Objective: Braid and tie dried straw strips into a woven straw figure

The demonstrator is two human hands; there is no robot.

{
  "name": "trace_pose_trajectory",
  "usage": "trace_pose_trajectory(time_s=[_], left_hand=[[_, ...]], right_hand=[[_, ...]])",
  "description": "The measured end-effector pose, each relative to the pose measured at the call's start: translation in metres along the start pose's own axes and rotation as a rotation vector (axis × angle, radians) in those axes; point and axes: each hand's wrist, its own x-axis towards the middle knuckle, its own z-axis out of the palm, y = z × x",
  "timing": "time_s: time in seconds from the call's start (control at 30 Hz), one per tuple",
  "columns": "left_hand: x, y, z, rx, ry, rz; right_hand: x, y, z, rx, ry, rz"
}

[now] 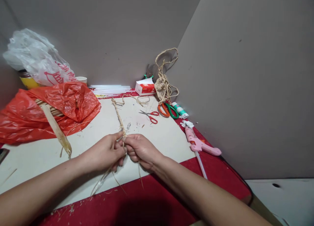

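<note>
My left hand (108,150) and my right hand (138,148) meet at the middle of a cream board (157,134), both pinched closed on a braided straw cord (118,116). The cord runs from my fingers away toward the back of the board. Loose straw strands (103,181) hang from under my hands toward the red table edge.
A red plastic bag (36,113) with flat straw strips lies at the left, a white bag (36,59) behind it. Small red scissors (150,116), orange-green scissors (168,109), a glue tube (180,110), a twine bundle (163,83) and a box (145,87) sit at the back. A pink glue gun (200,144) lies right.
</note>
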Motion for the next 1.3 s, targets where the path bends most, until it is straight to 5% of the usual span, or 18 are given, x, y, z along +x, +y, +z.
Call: trace_pose_trajectory(time_s=[0.07,0.2,0.4,0.5,0.67,1.03,1.13,1.3], left_hand=[[0.0,0.005,-0.011,0.076,0.049,-0.006],[0.009,0.001,-0.026,0.122,0.364,0.112],[0.019,-0.007,-0.011,-0.378,0.017,0.041],[0.016,-0.006,-0.006,-0.388,-0.023,-0.005],[0.014,-0.006,-0.01,-0.174,-0.008,0.037],[0.015,-0.013,0.002,0.359,0.305,0.24],[0.015,-0.012,0.004,0.317,0.339,0.275],[0.023,-0.016,0.002,-0.006,0.201,0.231]], right_hand=[[0.0,-0.002,-0.004,0.038,-0.023,0.037],[-0.001,-0.006,-0.011,0.078,-0.095,0.088],[0.0,-0.007,-0.017,0.095,-0.153,0.107],[0.0,-0.008,-0.02,0.065,-0.19,0.124],[-0.001,-0.013,-0.025,0.005,-0.255,0.156],[-0.003,-0.014,-0.025,-0.152,-0.197,0.18],[-0.004,-0.014,-0.023,-0.17,-0.216,0.167],[-0.007,-0.016,-0.021,-0.342,-0.19,0.123]])
